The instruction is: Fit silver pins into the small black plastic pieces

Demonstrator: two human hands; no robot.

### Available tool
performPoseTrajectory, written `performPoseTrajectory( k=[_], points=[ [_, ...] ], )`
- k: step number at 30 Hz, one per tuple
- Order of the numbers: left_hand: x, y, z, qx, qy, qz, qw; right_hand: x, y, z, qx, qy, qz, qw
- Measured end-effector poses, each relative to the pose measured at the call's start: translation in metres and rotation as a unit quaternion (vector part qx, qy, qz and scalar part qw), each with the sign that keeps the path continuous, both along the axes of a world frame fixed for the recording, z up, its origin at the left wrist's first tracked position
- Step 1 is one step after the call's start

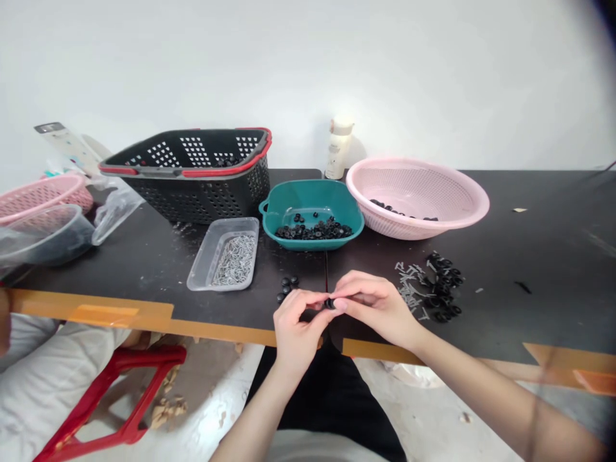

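Observation:
Close to the table's front edge, my left hand (299,316) and my right hand (373,305) meet, pinching a small round black plastic part (329,303) between their fingertips. Fingers hide most of it. Just behind my left hand lie several loose black round parts (287,286). To the right of my right hand is a pile of black wheel-like parts (443,285) beside small pale metal pins (410,285). A clear plastic tub (196,277) to the left holds many silvery metal pieces (235,260). Behind my hands, a teal basin (312,192) contains many small black parts.
A black basket (202,192) with red handles stands back left, a pink colander (409,224) back right, and a white bottle (339,151) by the wall. At far left are a clear bowl (62,237), a person's pale-clothed leg (62,378) and a red stool (110,398).

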State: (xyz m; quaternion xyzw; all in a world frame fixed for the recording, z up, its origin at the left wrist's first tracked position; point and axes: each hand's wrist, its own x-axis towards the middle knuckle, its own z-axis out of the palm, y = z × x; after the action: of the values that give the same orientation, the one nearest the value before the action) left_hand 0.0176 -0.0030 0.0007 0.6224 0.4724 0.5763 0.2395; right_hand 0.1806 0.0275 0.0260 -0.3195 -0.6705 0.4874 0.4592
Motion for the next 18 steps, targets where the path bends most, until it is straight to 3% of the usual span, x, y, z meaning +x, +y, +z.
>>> performPoseTrajectory(
  k=[8,11,18],
  points=[
    [0.0021,-0.0007,-0.0026,0.079,0.030,0.026,0.996,0.0006,0.0027,-0.0001,-0.198,0.030,0.066,0.978],
    [0.0020,0.0007,-0.0051,0.087,0.018,0.031,0.996,0.0007,0.0034,0.0006,-0.204,0.005,0.088,0.975],
    [0.0001,0.0044,-0.0057,0.041,0.037,0.003,0.998,0.0014,0.0036,0.0015,-0.211,0.004,0.070,0.975]
  ],
)
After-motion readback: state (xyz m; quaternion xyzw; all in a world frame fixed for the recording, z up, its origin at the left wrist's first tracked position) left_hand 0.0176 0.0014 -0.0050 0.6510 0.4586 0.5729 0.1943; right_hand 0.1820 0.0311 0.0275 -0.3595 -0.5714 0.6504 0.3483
